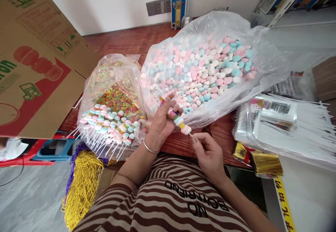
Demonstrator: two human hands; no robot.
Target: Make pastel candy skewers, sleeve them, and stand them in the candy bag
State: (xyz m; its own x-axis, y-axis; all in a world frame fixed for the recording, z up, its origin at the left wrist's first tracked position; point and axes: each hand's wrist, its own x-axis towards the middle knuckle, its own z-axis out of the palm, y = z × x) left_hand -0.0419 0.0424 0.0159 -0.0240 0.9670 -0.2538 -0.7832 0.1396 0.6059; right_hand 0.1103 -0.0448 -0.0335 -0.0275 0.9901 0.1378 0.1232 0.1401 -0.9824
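My left hand [164, 120] is wrapped round a candy skewer [180, 122] of pink, blue, yellow and white pieces. A clear printed wrapper [156, 93] sticks out above the fingers at the skewer's upper end. The lower end of the skewer is a thin white stick, and my right hand [208, 155] pinches it between thumb and fingertips. Behind the hands lies a large clear bag [194, 74] of pink, blue and white candies. To the left, finished-looking candy skewers [107, 123] rest in a row on a bag of small coloured rings [120, 97].
A cardboard box [39, 56] stands at the left. On the right, a clear tray [283, 148] holds white sticks and printed wrappers [280, 111], with gold twist ties [266, 162] at the table's front edge. A blue device [180, 10] is against the wall.
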